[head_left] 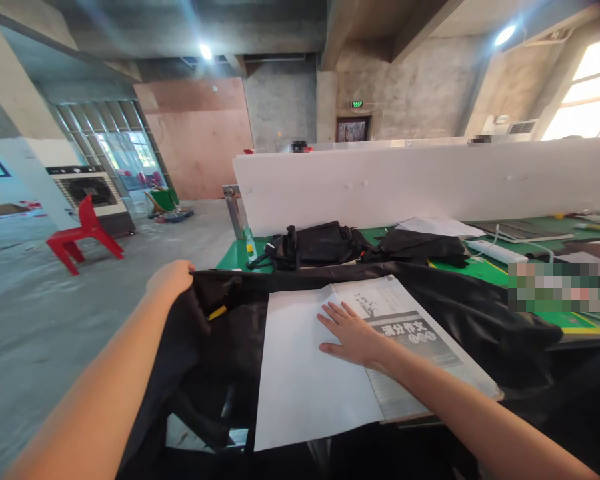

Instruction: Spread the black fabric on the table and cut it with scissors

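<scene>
While the left hand (171, 283) grips the edge of black material (455, 300) spread over a green table (236, 255), the right hand (349, 335), grasping nothing, rests flat on paper (305, 393) lying atop that material, before a long white partition (415, 187), with a red chair (84, 232) on the concrete floor (40, 320) at left.

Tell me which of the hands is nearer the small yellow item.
Left. The left hand is at the black material's edge, just left of the yellow item; the right hand lies farther right, on the white paper.
</scene>
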Demonstrator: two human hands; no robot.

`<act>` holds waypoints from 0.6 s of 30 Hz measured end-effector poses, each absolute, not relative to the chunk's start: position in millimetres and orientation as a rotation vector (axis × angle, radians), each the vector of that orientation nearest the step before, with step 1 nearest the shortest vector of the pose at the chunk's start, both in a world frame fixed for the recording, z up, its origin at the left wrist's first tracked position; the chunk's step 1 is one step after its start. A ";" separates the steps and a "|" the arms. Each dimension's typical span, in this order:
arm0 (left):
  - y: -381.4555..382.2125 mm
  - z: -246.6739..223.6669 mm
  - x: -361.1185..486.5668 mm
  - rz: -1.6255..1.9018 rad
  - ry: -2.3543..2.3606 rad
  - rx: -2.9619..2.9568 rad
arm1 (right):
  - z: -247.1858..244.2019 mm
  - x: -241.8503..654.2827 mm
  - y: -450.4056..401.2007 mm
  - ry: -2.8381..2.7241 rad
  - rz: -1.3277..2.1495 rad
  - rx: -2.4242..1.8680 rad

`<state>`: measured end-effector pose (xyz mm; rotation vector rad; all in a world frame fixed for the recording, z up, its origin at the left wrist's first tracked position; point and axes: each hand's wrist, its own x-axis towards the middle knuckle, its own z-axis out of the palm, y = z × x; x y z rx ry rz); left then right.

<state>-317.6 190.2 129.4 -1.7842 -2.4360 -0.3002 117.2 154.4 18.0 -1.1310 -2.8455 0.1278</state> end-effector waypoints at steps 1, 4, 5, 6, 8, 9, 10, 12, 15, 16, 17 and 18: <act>184.5 131.8 -327.0 -0.329 -2.468 -1.834 | 19.0 117.1 153.8 -2.844 0.122 -1.126; 165.0 142.4 -345.4 -0.428 -2.486 -1.940 | 20.6 116.4 152.5 -2.836 0.088 -1.109; 159.1 147.0 -348.3 -0.456 -2.474 -1.940 | 20.5 116.2 152.3 -2.827 0.076 -1.101; 154.0 151.9 -349.6 -0.477 -2.453 -1.930 | 20.0 116.0 152.3 -2.815 0.067 -1.095; 146.6 161.1 -348.7 -0.499 -2.382 -1.911 | 18.4 115.8 152.7 -2.797 0.065 -1.086; 144.0 164.7 -346.9 -0.500 -2.338 -1.896 | 17.4 115.8 153.0 -2.790 0.066 -1.086; 141.7 167.2 -344.5 -0.500 -2.295 -1.871 | 16.4 115.8 153.3 -2.787 0.070 -1.092; 137.3 169.0 -339.0 -0.504 -2.217 -1.771 | 14.8 115.9 153.9 -2.793 0.083 -1.110; 131.1 165.9 -331.7 -0.548 -2.186 -1.518 | 13.8 116.4 154.5 -2.798 0.092 -1.124; 129.8 164.5 -330.1 -0.574 -2.198 -1.442 | 13.9 116.5 154.6 -2.800 0.093 -1.121; 129.3 163.3 -329.0 -0.604 -2.216 -1.381 | 14.0 116.6 154.8 -2.801 0.094 -1.121; 129.8 162.4 -328.4 -0.640 -2.233 -1.340 | 14.2 116.6 155.0 -2.804 0.096 -1.122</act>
